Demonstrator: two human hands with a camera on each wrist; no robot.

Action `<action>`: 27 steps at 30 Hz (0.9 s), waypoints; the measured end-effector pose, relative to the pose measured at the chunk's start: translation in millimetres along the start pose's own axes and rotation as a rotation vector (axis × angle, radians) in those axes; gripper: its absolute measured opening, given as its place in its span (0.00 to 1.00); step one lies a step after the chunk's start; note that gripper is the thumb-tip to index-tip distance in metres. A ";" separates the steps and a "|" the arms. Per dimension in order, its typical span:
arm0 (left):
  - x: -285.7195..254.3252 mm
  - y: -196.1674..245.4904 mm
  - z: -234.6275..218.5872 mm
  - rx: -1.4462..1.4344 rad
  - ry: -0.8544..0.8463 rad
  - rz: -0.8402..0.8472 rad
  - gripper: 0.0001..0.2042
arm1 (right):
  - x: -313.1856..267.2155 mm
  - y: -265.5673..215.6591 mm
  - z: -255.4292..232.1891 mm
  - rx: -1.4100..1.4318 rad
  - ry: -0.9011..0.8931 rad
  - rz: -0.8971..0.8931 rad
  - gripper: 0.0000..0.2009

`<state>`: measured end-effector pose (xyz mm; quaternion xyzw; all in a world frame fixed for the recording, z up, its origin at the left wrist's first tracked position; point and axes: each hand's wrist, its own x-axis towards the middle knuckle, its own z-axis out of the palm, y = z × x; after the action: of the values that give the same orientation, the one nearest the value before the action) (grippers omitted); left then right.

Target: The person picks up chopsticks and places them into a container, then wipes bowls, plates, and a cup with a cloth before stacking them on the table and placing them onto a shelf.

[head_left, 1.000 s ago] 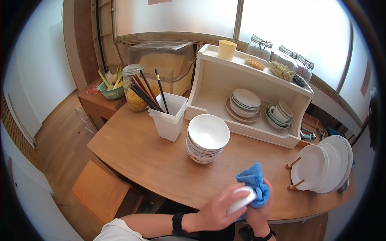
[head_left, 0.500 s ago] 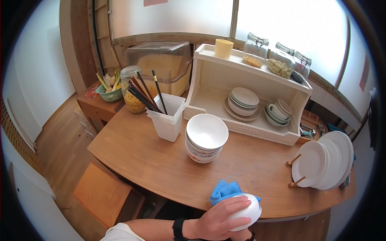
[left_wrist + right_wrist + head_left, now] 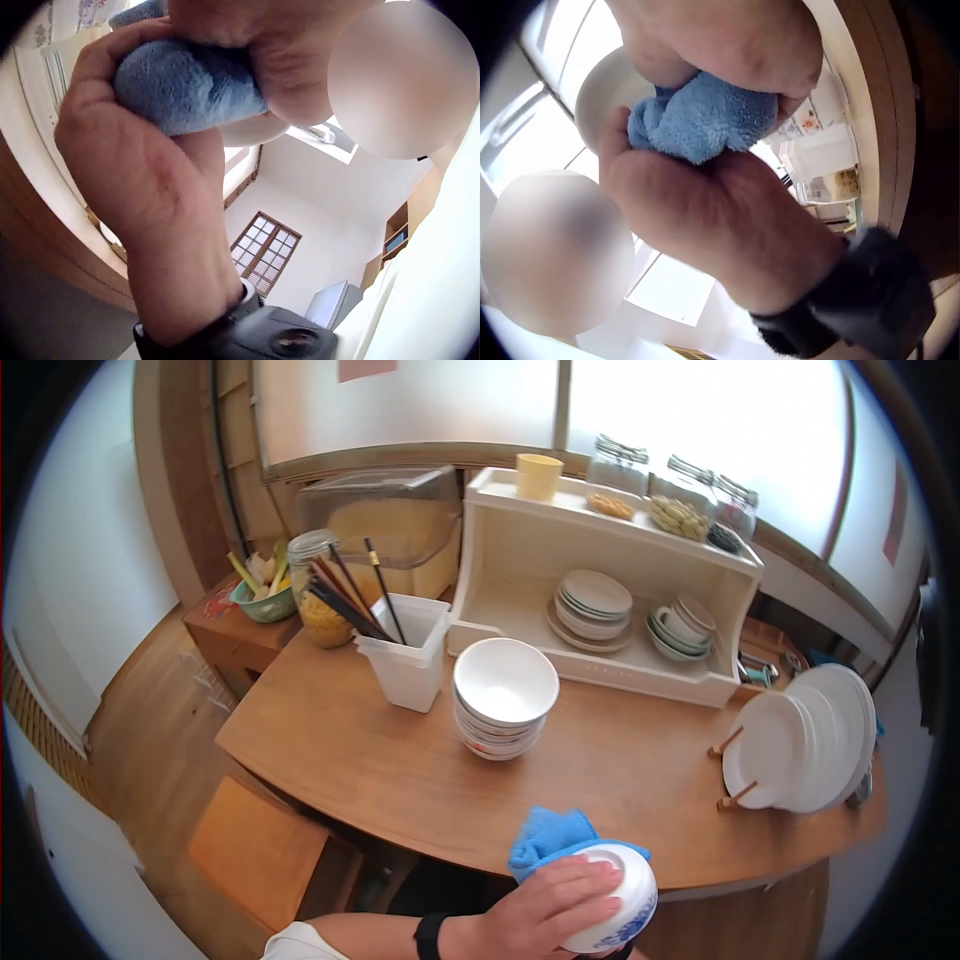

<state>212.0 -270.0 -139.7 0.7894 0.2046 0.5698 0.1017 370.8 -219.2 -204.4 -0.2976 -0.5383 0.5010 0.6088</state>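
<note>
A white bowl with a blue pattern (image 3: 625, 910) is tilted base-up at the table's front edge, with the left hand (image 3: 550, 910) gripping it, fingers spread over the base. A blue cloth (image 3: 550, 840) sticks out beside and behind it. The right hand is mostly hidden below the bowl in the head view; in the left wrist view the right hand (image 3: 142, 165) grips the bunched cloth (image 3: 180, 90). In the right wrist view the left hand (image 3: 705, 202) has its thumb by the bowl (image 3: 600, 97), and the cloth (image 3: 712, 120) lies between both hands.
Stacked bowls (image 3: 505, 685) stand mid-table beside a white chopstick holder (image 3: 410, 670). Behind is a white shelf (image 3: 620, 675) with dishes and, on top, jars and a yellow cup (image 3: 538, 477). Plates (image 3: 775, 750) stand in a wooden rack at right. A pasta jar (image 3: 322, 610) stands at back left.
The bowl has been turned so that its base and blue pattern show, and the cloth has shifted left of it. The right hand has moved out of sight beneath the bowl. The head view has shifted slightly.
</note>
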 end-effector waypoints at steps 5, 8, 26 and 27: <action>-8.8 4.7 -5.3 0.087 0.079 0.051 0.23 | 6.8 -50.8 10.8 -0.686 0.087 -0.810 0.22; -2.9 11.1 -5.6 0.153 0.057 0.049 0.19 | 7.3 -31.7 27.8 -0.279 0.159 -0.369 0.19; -19.4 -7.9 -21.5 0.024 -0.104 -0.045 0.30 | -36.0 2.3 47.2 0.921 -0.054 0.409 0.20; -23.8 -9.1 -20.1 0.053 -0.130 -0.078 0.30 | -38.8 5.9 46.1 0.955 -0.052 0.501 0.19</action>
<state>184.9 -273.8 -157.1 0.8186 0.2431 0.5074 0.1159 328.3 -261.5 -212.4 -0.0945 -0.1778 0.8271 0.5248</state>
